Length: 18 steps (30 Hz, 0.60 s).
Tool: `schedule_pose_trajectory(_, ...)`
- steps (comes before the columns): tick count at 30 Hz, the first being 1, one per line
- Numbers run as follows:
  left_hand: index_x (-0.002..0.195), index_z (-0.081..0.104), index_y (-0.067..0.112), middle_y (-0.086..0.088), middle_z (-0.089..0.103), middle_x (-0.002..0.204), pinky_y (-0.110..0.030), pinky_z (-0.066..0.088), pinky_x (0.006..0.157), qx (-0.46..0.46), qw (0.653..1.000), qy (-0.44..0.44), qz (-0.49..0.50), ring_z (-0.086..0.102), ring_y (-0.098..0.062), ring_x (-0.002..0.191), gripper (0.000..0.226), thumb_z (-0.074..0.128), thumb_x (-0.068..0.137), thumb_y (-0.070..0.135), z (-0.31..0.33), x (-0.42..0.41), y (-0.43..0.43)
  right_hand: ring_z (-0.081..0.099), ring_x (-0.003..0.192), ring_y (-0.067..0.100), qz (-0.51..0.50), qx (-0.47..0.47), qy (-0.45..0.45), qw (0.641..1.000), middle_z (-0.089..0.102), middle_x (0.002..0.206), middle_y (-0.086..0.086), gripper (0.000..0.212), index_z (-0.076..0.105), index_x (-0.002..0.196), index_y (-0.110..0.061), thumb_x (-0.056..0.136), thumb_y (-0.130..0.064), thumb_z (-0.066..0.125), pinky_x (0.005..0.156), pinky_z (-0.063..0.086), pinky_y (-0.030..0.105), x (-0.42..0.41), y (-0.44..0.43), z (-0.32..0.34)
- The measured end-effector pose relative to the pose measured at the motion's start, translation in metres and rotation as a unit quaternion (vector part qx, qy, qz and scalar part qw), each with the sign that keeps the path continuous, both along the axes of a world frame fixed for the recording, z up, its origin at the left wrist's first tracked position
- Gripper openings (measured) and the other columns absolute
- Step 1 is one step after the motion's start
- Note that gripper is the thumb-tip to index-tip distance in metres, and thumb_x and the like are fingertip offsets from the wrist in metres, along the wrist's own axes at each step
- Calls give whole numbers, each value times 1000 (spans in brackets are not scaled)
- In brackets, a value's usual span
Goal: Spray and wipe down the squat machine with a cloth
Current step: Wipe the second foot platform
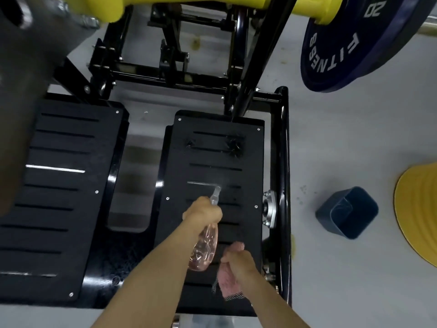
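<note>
Right hand (238, 259) grips cloth (228, 280); left hand (203, 214) grips spray bottle (204, 252) over footplate (212, 162).

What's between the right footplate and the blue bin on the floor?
In the head view, the machine's black frame rail with a silver bearing mount, then grey floor up to the blue bin.

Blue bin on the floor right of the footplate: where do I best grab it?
On the blue bin, pinch the rim of the wall nearest the machine, coming from above. Its mouth stands open and upward, leaving that thin edge free, while the body looks too wide to wrap. The right hand, nearest it, holds the cloth.
</note>
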<state>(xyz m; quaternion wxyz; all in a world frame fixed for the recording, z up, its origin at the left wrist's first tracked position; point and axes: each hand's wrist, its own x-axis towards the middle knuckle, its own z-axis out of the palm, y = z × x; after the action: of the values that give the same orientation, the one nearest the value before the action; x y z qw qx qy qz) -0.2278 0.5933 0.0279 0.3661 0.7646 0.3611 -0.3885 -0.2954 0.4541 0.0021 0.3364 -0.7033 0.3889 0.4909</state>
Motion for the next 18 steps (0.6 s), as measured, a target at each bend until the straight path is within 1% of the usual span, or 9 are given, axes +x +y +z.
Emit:
schedule_pose_trajectory(2,106,59,16,-2,65,87,-32,54,78,7,1000,13,-8,65,-19,79,38,57,68,12,3,-12,19,56,90,22,28,8,10,1000,58,99,10,31,56,119,3,93,-14,55,83,45,27,-7,9,4)
schedule_pose_trajectory(3,105,60,16,-2,66,87,-32,55,78,7,1000,16,3,65,-19,78,39,56,66,12,2,-18,27,55,90,23,39,16,14,999,57,99,11,28,57,116,3,92,-12,55,84,44,26,-8,13,8)
schedule_pose_trajectory(5,102,59,18,-1,67,87,-36,57,81,2,999,10,50,67,-21,78,44,53,59,15,-5,-30,46,57,93,25,52,23,12,998,59,102,13,28,57,115,3,91,-11,56,82,43,26,-11,22,13)
schedule_pose_trajectory(7,96,56,22,0,68,87,-40,57,82,10,995,-1,95,68,-24,78,44,53,53,19,-14,-42,64,60,100,28,62,22,4,998,62,109,16,30,56,116,4,90,-11,56,86,47,29,-13,30,16)
schedule_pose_trajectory(9,91,62,14,-5,68,81,-43,57,82,16,992,7,125,68,-26,77,40,56,52,17,-19,-56,76,60,100,28,68,31,-5,997,62,108,15,31,56,116,3,89,-11,56,88,50,32,-17,38,19)
schedule_pose_trajectory(10,89,64,12,-6,68,79,-43,57,81,18,992,9,121,68,-27,76,37,57,53,15,-16,-62,80,60,100,27,76,29,-8,997,61,110,15,32,55,118,3,89,-12,56,87,50,32,-18,42,20)
schedule_pose_trajectory(13,90,61,13,-4,65,74,-37,56,78,9,998,19,53,68,-26,75,31,56,59,15,-3,-80,80,60,105,28,102,16,-17,995,60,118,17,39,51,125,3,90,-15,56,89,50,32,-24,49,20)
schedule_pose_trajectory(16,97,55,20,1,65,87,-34,52,83,-3,998,31,-49,65,-20,83,29,56,68,17,3,-97,74,59,110,30,117,-3,-21,993,60,121,18,37,52,124,4,92,-16,53,89,48,30,-34,50,26)
schedule_pose_trajectory(18,100,54,23,3,63,92,-30,48,80,2,993,30,-116,63,-17,86,30,55,71,16,2,-105,67,58,112,30,130,-15,-34,991,59,123,18,34,53,122,4,94,-15,51,84,44,27,-42,47,31)
